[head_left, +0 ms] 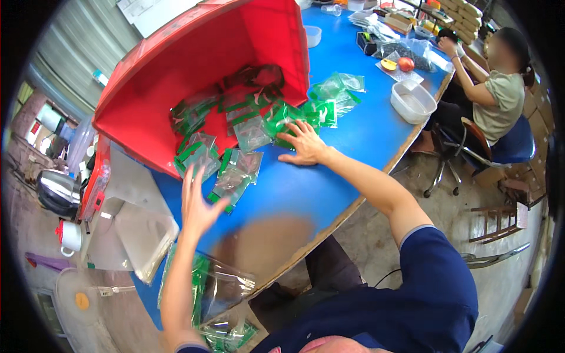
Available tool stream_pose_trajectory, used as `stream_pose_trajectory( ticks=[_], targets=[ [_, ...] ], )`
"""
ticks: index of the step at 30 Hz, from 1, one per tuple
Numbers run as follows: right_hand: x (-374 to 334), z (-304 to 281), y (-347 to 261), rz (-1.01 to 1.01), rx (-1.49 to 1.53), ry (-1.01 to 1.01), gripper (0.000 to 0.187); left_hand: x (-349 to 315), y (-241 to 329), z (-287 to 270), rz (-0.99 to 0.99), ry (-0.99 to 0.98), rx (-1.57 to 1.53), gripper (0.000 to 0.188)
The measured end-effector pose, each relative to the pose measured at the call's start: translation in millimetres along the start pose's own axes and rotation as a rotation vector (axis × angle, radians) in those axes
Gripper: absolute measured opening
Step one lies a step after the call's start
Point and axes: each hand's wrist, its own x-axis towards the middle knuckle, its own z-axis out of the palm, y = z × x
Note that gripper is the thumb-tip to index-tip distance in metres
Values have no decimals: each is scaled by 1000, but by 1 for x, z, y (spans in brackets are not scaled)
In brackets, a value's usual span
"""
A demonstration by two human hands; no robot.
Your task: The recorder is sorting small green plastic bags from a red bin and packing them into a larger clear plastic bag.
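A big red bin (pixel 170 65) lies tipped on the blue desk (pixel 365 141), its mouth facing the hands, and its walls hide whatever is behind it. To the right, a clear plastic tub (pixel 414 112) stands near the desk's edge, with a red apple (pixel 406 64) and a cut half of fruit (pixel 388 65) beyond it, beside a clutter of packets. A co-worker in a pale green top (pixel 505 103) sits on a chair past that edge. On the left, a large clear plastic bag (pixel 126 232) lies beside the bin, and more green packs (pixel 200 282) sit near the left forearm.

The small bags (pixel 238 176) are flat, clear and shiny with bright green parts, overlapping loosely inside the bin and spilling from its mouth onto the desk. The hands are apart: the right hand (pixel 307 145) lies spread over some bags, while the left hand (pixel 198 206), slightly blurred, has fingers and thumb parted just beside others; whether it touches them I cannot tell
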Motion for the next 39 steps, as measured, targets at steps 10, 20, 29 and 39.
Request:
stream_pose_trajectory(
  ticks=[10, 20, 29, 39],
  targets=[
    [-33, -19, -53, -39, 207, 76, 76, 81, -121, 88, -442, -49, 410, 97],
    [-29, -13, -43, 8, 184, 242, 49, -3, 2, 113, -398, -167, 246, 90],
    [33, -15, 7, 417, -21, 62, 125, -44, 74, 112, -302, -180, 249, 116],
    [24, -15, 13, 238, 288, -134, 51, -45, 70, 128, -297, -146, 221, 116]
  ],
)
